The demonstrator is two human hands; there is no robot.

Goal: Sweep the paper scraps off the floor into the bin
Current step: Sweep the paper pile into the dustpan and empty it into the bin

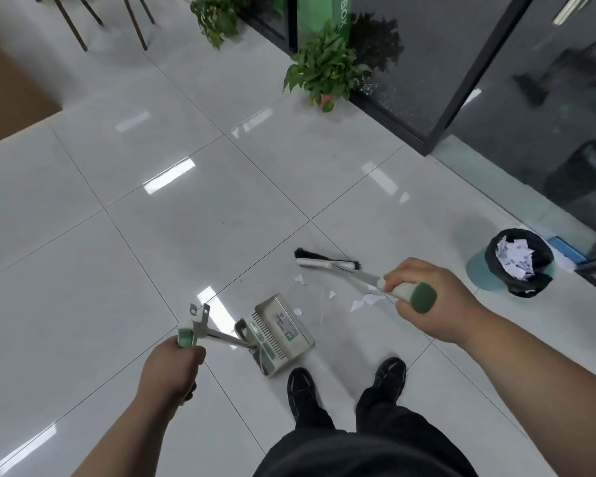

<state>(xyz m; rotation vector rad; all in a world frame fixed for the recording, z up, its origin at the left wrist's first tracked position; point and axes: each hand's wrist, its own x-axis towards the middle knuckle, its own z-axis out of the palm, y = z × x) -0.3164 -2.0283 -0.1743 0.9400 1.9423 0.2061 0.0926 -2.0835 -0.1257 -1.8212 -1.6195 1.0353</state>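
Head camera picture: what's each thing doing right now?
Black-bristled broom: bristles on floor, right hand grips handle.
Beige plastic dustpan: on floor, left hand grips handle.
White paper scraps: loose on floor, unswept.
Black-lined round bin: upright, paper inside.

White paper scraps (362, 301) are lying scattered on the floor (186, 235) just right of the beige dustpan (283, 330). The black-bristled broom (324, 261) is touching down just beyond them. The black-lined bin (530, 287), holding more scraps, is standing well to the dustpan's right.
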